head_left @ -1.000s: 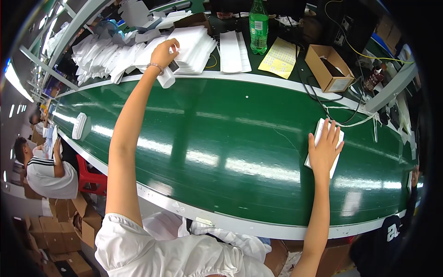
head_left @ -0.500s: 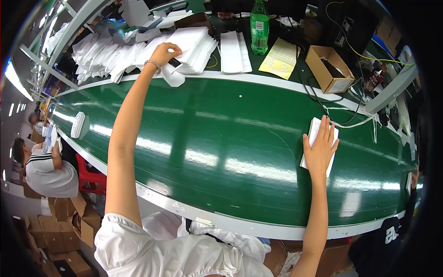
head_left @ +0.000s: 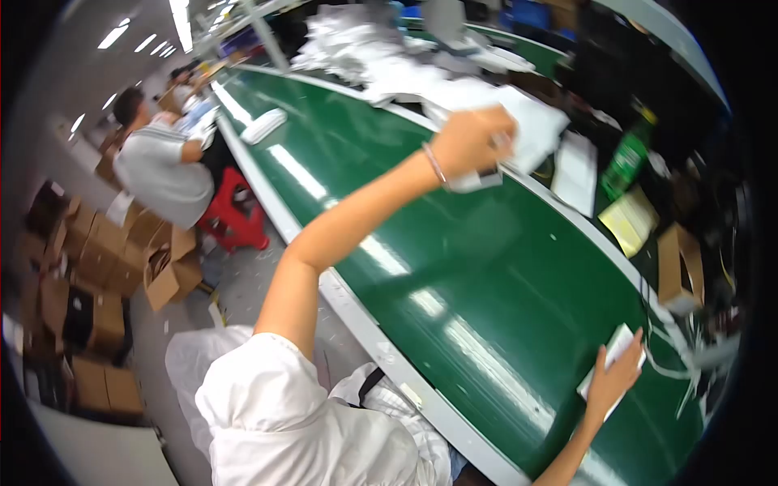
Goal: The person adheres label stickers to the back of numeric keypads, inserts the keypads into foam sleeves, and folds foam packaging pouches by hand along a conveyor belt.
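My left hand, blurred by motion and with a bracelet at the wrist, is raised beside the pile of white sheets or pouches. Its fingers are curled together. A small white piece with a dark edge shows just beneath them; whether they grip it is unclear. Low on the right, my right hand lies over a slim white box on the green belt, with fingers stretched out and thumb apart along its near side.
Another white item lies far along the belt. Behind the belt are a green bottle, a yellow sticker sheet, an open cardboard box and cables. A person sits at left near a red stool and cartons.
The head view has turned left and tilted. My left hand shows nearer the belt's far edge and is now blurred. My right hand stays on the white box.
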Demonstrator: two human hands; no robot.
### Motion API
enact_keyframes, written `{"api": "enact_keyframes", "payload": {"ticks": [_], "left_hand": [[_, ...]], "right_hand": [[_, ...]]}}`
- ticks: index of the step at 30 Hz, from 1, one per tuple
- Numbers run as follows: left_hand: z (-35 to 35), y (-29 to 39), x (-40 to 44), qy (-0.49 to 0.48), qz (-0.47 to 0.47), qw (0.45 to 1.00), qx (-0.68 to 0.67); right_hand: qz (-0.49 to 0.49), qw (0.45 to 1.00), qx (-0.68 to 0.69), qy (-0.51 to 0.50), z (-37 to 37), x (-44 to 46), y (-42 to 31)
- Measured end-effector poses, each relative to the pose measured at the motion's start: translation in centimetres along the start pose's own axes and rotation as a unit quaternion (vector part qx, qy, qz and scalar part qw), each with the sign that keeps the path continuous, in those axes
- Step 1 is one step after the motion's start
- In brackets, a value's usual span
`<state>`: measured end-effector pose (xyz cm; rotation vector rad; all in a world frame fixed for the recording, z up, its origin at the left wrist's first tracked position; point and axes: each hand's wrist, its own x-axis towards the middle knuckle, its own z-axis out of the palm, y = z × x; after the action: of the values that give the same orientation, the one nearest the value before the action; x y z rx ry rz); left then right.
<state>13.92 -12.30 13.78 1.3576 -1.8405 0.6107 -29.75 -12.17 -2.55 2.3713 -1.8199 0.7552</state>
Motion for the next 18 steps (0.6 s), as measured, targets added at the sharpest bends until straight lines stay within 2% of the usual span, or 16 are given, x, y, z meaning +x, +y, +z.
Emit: {"api": "enact_keyframes", "payload": {"ticks": [2,3,7,9,10,12,13,17,18], "left_hand": [[-2.4,2.9,-2.2,-0.081,0.025,0.996,-0.014],[-3.5,4.4,-3.4,-0.139,0.009,0.990,-0.014],[-4.5,8.6,-9.6,-0.320,-0.011,0.944,-0.080],[-4.1,9.4,-12.5,-0.383,-0.047,0.913,-0.129],[-4.0,9.4,-13.9,-0.383,-0.047,0.913,-0.132],[-3.3,10.2,-16.4,-0.369,0.008,0.927,-0.059],[-2.8,11.0,-17.1,-0.365,0.012,0.928,-0.071],[-2.7,12.7,-19.2,-0.374,0.032,0.925,0.066],[-2.6,12.7,-19.5,-0.349,0.022,0.933,0.086]], "right_hand": [[0.051,0.997,-0.043,-0.029,-0.1,-0.1,-0.6],[0.042,0.998,-0.044,-0.031,-0.3,-0.2,-1.1],[0.110,0.980,-0.165,-0.033,-1.4,-1.2,-2.8],[0.097,0.987,-0.122,-0.044,-1.7,-1.5,-2.8],[0.088,0.991,-0.082,-0.060,-2.0,-1.9,-2.6],[0.083,0.992,-0.016,-0.094,-3.5,-3.5,-1.3],[0.088,0.991,-0.029,-0.092,-4.2,-3.8,-0.8],[0.084,0.995,0.001,-0.062,-3.3,-3.3,-2.5],[0.075,0.990,0.092,-0.073,-3.0,-3.1,-2.0]]}}
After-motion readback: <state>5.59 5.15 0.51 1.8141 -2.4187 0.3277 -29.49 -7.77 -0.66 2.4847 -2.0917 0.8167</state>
